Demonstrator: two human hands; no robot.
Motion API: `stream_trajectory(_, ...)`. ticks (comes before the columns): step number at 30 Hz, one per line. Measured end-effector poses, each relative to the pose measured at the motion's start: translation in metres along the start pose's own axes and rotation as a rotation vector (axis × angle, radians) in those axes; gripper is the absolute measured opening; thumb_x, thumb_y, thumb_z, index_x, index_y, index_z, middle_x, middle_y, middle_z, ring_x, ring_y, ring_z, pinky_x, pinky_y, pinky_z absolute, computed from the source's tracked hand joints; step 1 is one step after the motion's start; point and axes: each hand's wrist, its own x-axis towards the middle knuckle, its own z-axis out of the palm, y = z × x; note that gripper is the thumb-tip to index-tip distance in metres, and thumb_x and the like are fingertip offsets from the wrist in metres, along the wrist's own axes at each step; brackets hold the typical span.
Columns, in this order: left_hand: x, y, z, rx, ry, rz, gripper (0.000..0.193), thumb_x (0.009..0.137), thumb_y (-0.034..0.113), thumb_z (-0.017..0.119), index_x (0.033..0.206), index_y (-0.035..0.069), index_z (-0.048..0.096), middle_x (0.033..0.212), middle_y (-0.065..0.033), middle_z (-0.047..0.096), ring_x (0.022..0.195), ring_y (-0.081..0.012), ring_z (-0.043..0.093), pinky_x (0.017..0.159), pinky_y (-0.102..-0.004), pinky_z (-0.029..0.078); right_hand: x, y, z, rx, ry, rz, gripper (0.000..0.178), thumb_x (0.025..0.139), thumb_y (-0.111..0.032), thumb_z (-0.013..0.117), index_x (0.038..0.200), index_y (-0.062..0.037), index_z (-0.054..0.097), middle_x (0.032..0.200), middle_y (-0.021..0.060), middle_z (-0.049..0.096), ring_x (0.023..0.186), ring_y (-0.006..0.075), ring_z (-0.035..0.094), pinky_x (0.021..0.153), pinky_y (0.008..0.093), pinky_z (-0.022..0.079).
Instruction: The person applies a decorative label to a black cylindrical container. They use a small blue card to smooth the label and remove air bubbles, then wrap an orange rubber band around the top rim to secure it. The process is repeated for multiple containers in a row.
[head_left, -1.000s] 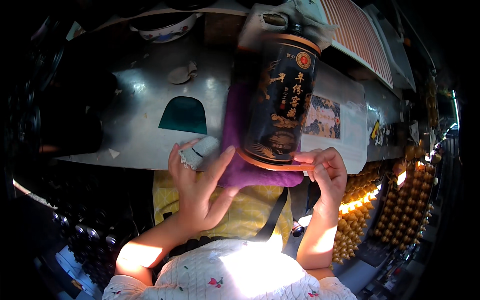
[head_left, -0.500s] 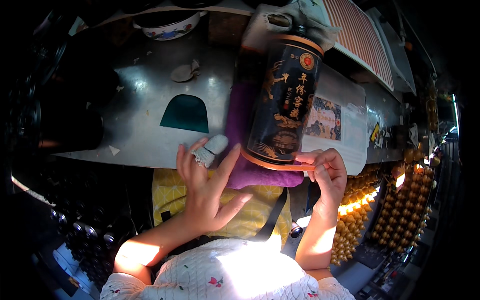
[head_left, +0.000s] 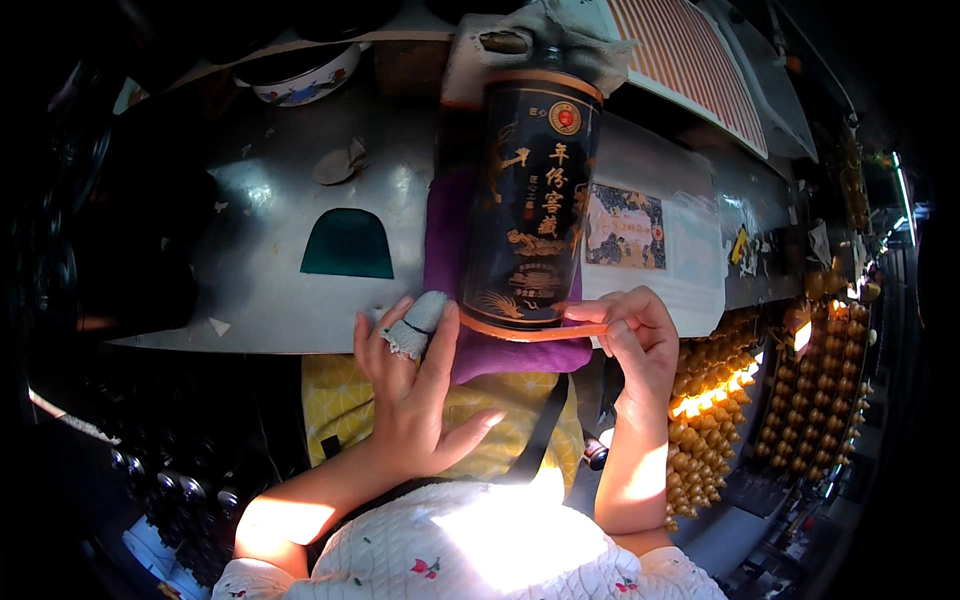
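A large black cylinder [head_left: 535, 210] with gold pictures and lettering lies on a folded purple cloth [head_left: 510, 357], its near end toward me. Around that near rim runs a narrow orange strip [head_left: 570, 332], whose loose end sticks out to the right. My right hand [head_left: 635, 335] pinches this end between thumb and fingers. On the left, my left hand [head_left: 410, 390] is open with fingers spread, its index fingertip close beside the rim. A grey cloth finger cover [head_left: 420, 322] sits on one of its fingers.
A dark green rounded flat piece [head_left: 348, 245] lies on the metal table [head_left: 250, 300]. Behind are a flowered enamel pot [head_left: 305, 85] and a stained white holder [head_left: 540, 45] at the cylinder's far end. Rows of gold bulb-shaped pieces [head_left: 805, 410] stand at right, a printed sheet [head_left: 625, 228] nearer.
The whole view has shifted slightly, so the table things sit further left in it. Both hands keep about the same pose, and the right still pinches the orange strip.
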Motion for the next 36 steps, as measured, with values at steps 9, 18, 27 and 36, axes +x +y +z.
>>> stream_trajectory(9, -0.006, 0.003, 0.009, 0.186, 0.007, 0.100, 0.093, 0.083, 0.055, 0.068, 0.147, -0.004, 0.037, 0.145, -0.0257, 0.038, 0.136, -0.0478, 0.030, 0.110, -0.0700, 0.003, -0.001, 0.003, -0.007, 0.060, -0.044, 0.048, 0.006, 0.095, -0.005, 0.058, 0.093, -0.0037, 0.053, 0.107, 0.0177, 0.072, 0.096, 0.0161, 0.064, 0.087, 0.0288, 0.046)
stream_trajectory(18, 0.002, 0.008, 0.015, 0.568, 0.045, 0.369, 0.084, 0.085, 0.062, 0.062, 0.148, 0.008, 0.044, 0.155, -0.0202, 0.030, 0.141, -0.0521, 0.022, 0.106, -0.0782, -0.005, -0.002, 0.004, -0.011, 0.034, -0.081, 0.027, 0.007, 0.094, -0.007, 0.059, 0.091, -0.0032, 0.054, 0.106, 0.0134, 0.071, 0.093, 0.0128, 0.061, 0.085, 0.0270, 0.046)
stream_trajectory(27, 0.022, 0.038, 0.023, 0.520, 0.099, 0.426, 0.051, 0.085, 0.050, 0.063, 0.126, 0.020, 0.064, 0.131, -0.0074, 0.057, 0.143, -0.0462, 0.027, 0.108, -0.0764, -0.011, 0.001, 0.002, -0.010, 0.018, -0.081, -0.017, 0.004, 0.090, -0.007, 0.065, 0.091, -0.0035, 0.063, 0.102, 0.0043, 0.070, 0.083, 0.0064, 0.057, 0.075, 0.0217, 0.048)
stream_trajectory(36, 0.095, 0.041, -0.015, 0.724, 0.104, 0.385, 0.063, 0.077, 0.047, 0.079, 0.130, 0.015, 0.067, 0.130, -0.0119, 0.053, 0.139, -0.0451, 0.034, 0.116, -0.0633, -0.009, 0.023, 0.003, -0.015, -0.478, -0.076, -0.274, 0.018, 0.077, -0.011, 0.075, 0.079, -0.0051, 0.058, 0.094, 0.0048, 0.064, 0.094, 0.0203, 0.057, 0.067, 0.0297, 0.048)
